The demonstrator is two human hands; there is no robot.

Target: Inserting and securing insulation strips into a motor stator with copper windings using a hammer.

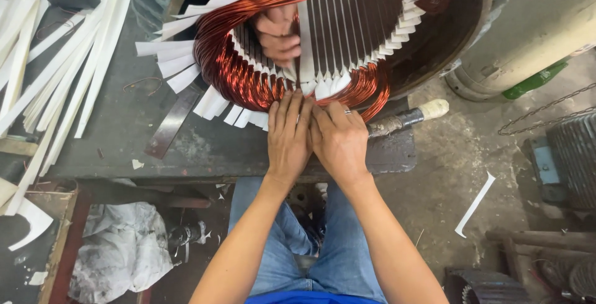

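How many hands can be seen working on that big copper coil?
3: the left hand and right hand press side by side on the copper coil at its near edge; another person's hand reaches from inside. More may be hidden.

One motor stator (323, 37) wound with copper coils sits at the workbench's (124, 130) far edge. Three hands are in view: left hand (288, 136), right hand (340, 143), and another person's hand (278, 34). One hammer (403, 118). One metal strip (171, 124).
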